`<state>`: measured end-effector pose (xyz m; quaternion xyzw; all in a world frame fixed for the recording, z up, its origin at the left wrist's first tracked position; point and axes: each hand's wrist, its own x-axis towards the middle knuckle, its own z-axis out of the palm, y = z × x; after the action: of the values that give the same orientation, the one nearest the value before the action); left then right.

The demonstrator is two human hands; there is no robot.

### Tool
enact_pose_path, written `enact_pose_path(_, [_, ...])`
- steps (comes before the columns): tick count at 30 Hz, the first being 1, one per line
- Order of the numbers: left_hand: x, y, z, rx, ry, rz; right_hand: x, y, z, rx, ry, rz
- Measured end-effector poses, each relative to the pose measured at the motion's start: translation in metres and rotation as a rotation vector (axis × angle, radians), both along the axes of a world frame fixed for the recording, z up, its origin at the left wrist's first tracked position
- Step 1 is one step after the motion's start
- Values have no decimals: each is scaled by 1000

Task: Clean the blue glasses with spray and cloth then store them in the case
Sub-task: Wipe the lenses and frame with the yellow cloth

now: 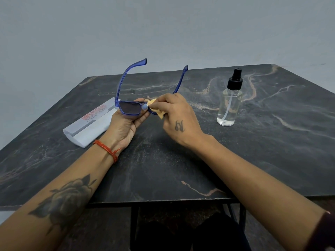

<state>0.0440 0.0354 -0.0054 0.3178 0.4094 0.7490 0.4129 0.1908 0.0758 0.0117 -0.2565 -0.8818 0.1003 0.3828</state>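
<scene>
Blue glasses [135, 98] up off the table, centre of the frame, both temple arms unfolded and pointing away toward the upper middle. Left hand [125, 124] cupped under the left lens from below, fingers curled round the frame's lower rim and thumb on the top edge: a firm hold on the glasses. Dark tinted lens showing clear on that side. Right hand [178, 116] just right of centre, fingers curled and pinching a small yellow cloth [159, 113] with a zigzag edge, pressed against the other lens, which sits hidden behind cloth and fingers. Small tattoo on the back of that hand.

Left of centre, flat on the dark marbled table [272, 142]: a white glasses case [88, 127], closed, partly behind the left hand. Red print across its lid, first word looking like "AMERICAN", the rest too small and blurred to read, with a darker line of fine text under it, also unreadable.

Right of centre, upright and well apart from the hands: a clear spray bottle [229, 105] with black pump top, clear liquid inside, dip tube visible, no label to be seen.

Red thread bracelet [107, 149] round the left wrist, rose tattoo on the forearm, lower left
</scene>
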Motion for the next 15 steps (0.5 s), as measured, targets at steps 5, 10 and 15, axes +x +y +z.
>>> enact_pose_path(5, [2, 0, 0, 1, 38, 1, 2, -2, 0, 6, 54, -15])
enact_pose_path(10, [3, -2, 1, 18, 71, -22, -1, -5, -1, 28, 36, -23])
enact_pose_path(15, [1, -2, 1, 23, 44, -33, 0, -8, -1, -16, 42, -3])
